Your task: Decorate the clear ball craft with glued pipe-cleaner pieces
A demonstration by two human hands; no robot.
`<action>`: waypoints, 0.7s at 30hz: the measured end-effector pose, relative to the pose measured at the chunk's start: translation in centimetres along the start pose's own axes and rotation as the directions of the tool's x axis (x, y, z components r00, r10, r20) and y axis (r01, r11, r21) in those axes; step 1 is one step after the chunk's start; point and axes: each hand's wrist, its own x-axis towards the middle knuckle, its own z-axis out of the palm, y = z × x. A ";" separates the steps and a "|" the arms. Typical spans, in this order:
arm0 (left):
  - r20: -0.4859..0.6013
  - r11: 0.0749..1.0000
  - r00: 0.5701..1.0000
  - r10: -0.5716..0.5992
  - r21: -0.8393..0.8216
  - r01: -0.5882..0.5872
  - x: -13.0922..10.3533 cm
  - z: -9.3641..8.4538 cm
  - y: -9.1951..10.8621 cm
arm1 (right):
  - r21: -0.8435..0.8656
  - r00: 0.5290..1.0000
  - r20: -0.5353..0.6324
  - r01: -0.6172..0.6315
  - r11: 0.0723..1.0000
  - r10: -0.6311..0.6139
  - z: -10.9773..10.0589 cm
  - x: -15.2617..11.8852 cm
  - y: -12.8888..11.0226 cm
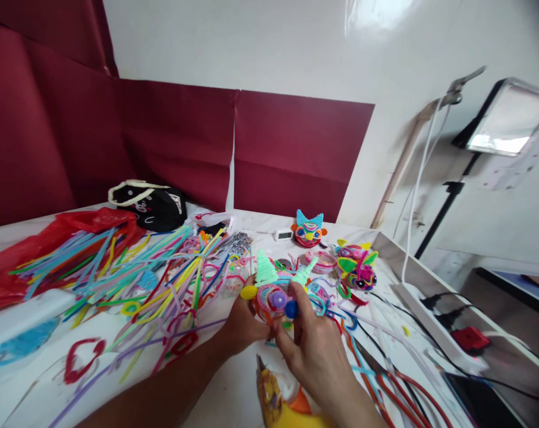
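Note:
Between my two hands is a pipe-cleaner animal head [265, 297] with mint-green pointed ears, a yellow round piece on its left and purple and blue balls on its front. My left hand [239, 326] is closed around its left and lower side. The fingers of my right hand [312, 340] pinch its right side beside the blue ball; their tips partly hide what they touch. Just below my hands lies a yellow hot glue gun [296, 416], its dark nozzle pointing away from me and partly covered by my right forearm.
Loose colourful pipe cleaners [162, 279] spread left toward a red plastic bag [95, 220]. Finished-looking figures, one with blue ears [308, 230] and one with green ears [358, 267], stand behind. Orange-handled scissors [412, 395], cables and a power strip [438, 324] are at right; a black pouch [155, 208] sits behind.

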 end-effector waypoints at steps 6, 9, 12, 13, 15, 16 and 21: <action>-0.004 1.000 1.000 -0.006 -0.017 0.005 0.1 0.2 0.1 | 0.005 1.000 0.013 -0.008 1.000 0.008 0.0 0.0 0.0; -0.012 1.000 1.000 -0.001 -0.024 0.000 0.1 0.2 0.1 | 0.004 1.000 0.012 -0.011 1.000 0.011 -0.1 0.0 -0.1; -0.010 1.000 1.000 -0.002 -0.025 0.002 0.0 0.2 0.1 | 0.011 1.000 0.003 -0.010 1.000 0.010 0.0 0.0 0.0; -0.011 1.000 1.000 -0.003 -0.021 0.003 0.0 0.2 0.2 | 0.015 1.000 0.001 -0.009 1.000 0.009 0.0 0.0 0.0; -0.014 1.000 1.000 -0.005 -0.009 0.005 0.0 0.2 0.2 | 0.019 1.000 -0.005 -0.005 1.000 0.005 0.0 0.0 0.1; -0.013 1.000 1.000 -0.006 -0.004 0.005 0.0 0.2 0.2 | 0.020 1.000 -0.008 -0.004 1.000 0.005 0.0 0.0 0.1; -0.027 1.000 0.999 -0.018 -0.007 0.018 -0.1 0.3 0.4 | 0.001 1.000 -0.021 0.006 1.000 -0.006 0.1 0.0 0.1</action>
